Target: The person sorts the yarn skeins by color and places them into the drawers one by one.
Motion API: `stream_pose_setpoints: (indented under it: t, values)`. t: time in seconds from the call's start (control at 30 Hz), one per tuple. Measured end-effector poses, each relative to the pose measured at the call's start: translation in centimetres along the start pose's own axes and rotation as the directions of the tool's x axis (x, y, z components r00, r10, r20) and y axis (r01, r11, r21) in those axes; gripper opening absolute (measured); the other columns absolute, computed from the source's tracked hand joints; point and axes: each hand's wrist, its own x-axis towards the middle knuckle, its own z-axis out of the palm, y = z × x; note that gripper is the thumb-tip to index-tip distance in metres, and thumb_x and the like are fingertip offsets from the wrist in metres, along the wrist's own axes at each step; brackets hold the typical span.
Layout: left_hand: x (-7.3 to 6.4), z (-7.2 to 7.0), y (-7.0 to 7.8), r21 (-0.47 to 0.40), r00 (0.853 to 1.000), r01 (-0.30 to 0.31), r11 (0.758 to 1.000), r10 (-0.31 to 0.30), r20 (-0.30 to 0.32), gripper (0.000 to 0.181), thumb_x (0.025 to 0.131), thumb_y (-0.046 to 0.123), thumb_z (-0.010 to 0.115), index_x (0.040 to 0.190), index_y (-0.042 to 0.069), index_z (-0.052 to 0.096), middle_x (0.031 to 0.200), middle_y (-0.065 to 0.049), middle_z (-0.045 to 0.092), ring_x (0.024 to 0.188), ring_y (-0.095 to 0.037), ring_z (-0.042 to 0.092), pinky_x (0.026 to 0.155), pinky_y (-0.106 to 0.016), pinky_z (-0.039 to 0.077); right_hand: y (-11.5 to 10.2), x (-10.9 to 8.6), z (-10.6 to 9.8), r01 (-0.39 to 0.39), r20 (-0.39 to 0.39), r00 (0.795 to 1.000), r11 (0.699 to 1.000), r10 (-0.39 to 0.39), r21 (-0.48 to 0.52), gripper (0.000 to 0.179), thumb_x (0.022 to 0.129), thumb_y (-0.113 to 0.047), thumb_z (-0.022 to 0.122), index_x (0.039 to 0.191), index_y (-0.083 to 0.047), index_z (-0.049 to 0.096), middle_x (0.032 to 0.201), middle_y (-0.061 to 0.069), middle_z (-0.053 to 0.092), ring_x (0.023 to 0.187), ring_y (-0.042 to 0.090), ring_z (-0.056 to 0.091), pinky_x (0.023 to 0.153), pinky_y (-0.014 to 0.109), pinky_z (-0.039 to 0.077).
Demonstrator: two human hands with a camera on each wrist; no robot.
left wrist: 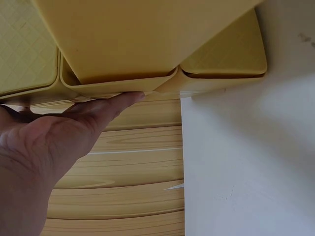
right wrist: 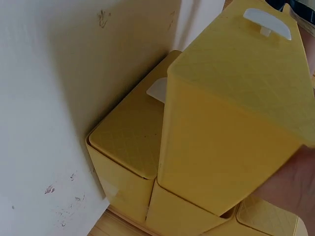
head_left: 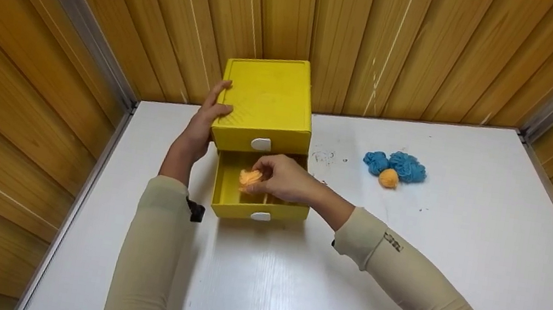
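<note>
A yellow drawer cabinet (head_left: 269, 93) stands on the white table with its middle drawer (head_left: 226, 180) pulled out. My left hand (head_left: 201, 123) rests against the cabinet's left side, two fingertips over the top edge; in the left wrist view its fingers lie fairly straight along the wall. My right hand (head_left: 286, 179) is over the open drawer and pinches a fluffy orange yarn ball (head_left: 249, 178) between thumb and fingers. In the right wrist view the pulled-out drawer (right wrist: 221, 142) hides the held ball, and only part of the right hand (right wrist: 288, 184) shows.
On the table (head_left: 461, 251) to the right of the cabinet, two blue yarn bundles (head_left: 407, 167) lie beside another orange ball (head_left: 389, 178). The closed lower drawer (right wrist: 130, 137) has a white handle. Wood-panelled walls (head_left: 350, 39) border the table at the back and sides.
</note>
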Motion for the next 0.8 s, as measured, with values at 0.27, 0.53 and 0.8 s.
stream_pose_setpoints:
  t: [0.27,0.53,0.8]
  values:
    - [0.1,0.0,0.1,0.000,1.000,0.009,1.000,-0.009,0.021,0.065,0.101,0.036,0.049,0.159,0.057,0.028,0.182,0.002,-0.003,0.156,-0.031,0.034,0.128,-0.052,0.035,0.2,0.8,0.7,-0.009,0.063,0.998,0.991,0.018,-0.132,0.040,0.091,-0.028,0.086,0.122,-0.007,0.074,0.113,0.008,0.077,0.096,0.016,0.065,0.089,0.033,0.056]
    - [0.0,-0.4,0.2,-0.011,1.000,0.006,1.000,-0.006,0.027,0.066,0.102,0.036,0.049,0.160,0.056,0.027,0.182,0.001,-0.004,0.156,-0.029,0.034,0.128,-0.050,0.036,0.0,1.9,1.2,-0.019,0.113,0.993,0.983,0.041,-0.182,0.036,0.094,-0.028,0.083,0.123,-0.008,0.074,0.114,0.007,0.076,0.100,0.017,0.063,0.096,0.037,0.056]
    - [0.1,-0.2,0.0,-0.013,1.000,-0.003,1.000,0.003,0.026,0.064,0.102,0.036,0.049,0.159,0.057,0.028,0.182,0.001,-0.002,0.153,-0.030,0.038,0.127,-0.050,0.037,0.0,2.3,1.5,-0.013,0.105,0.994,0.981,0.034,-0.195,0.046,0.095,-0.032,0.082,0.131,-0.006,0.073,0.119,0.007,0.077,0.103,0.017,0.063,0.101,0.039,0.055]
